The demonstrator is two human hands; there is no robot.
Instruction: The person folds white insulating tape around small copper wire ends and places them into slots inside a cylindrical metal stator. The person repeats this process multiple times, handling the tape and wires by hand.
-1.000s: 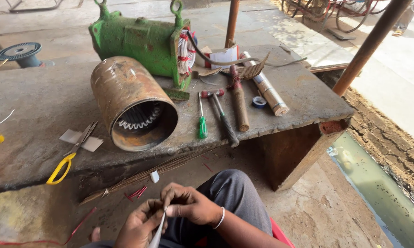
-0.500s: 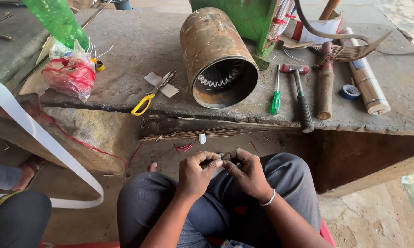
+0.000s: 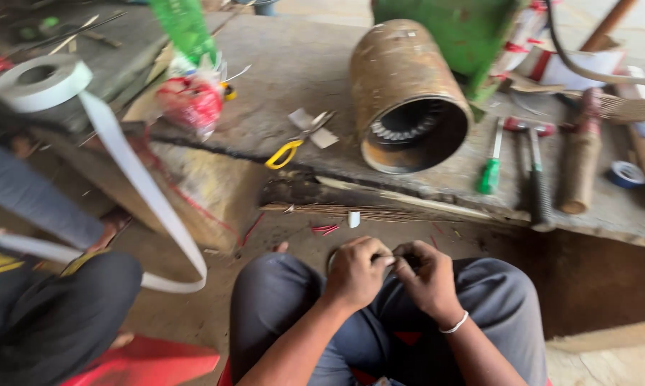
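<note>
Both hands are down in the lap, over the grey trousers. The left hand (image 3: 357, 273) and right hand (image 3: 428, 280) are curled in close together, fingertips nearly touching, and each grip is pinched shut on a thin dark wire-like piece (image 3: 392, 257) running between them (it's small and a bit blurry, so I can't tell exactly what it is). There's a pale bangle on the right wrist.

Just ahead, on the concrete tabletop (image 3: 301, 71), lies a rusty brown metal cylinder (image 3: 407, 93) on its side, its open toothed end facing the camera. Left of it are yellow-handled scissors (image 3: 294, 145) next to some small pale paper scraps. Right of it: a green-handled screwdriver (image 3: 490, 166), a dark-handled hammer (image 3: 535, 175), a brown wooden handle (image 3: 578, 168) and a small blue tape roll (image 3: 627, 174). A green machine housing (image 3: 458, 28) sits behind the cylinder.

Far left, a white tape roll (image 3: 42, 82) trails a long white strip down past another person's dark-trousered leg (image 3: 51, 314).
</note>
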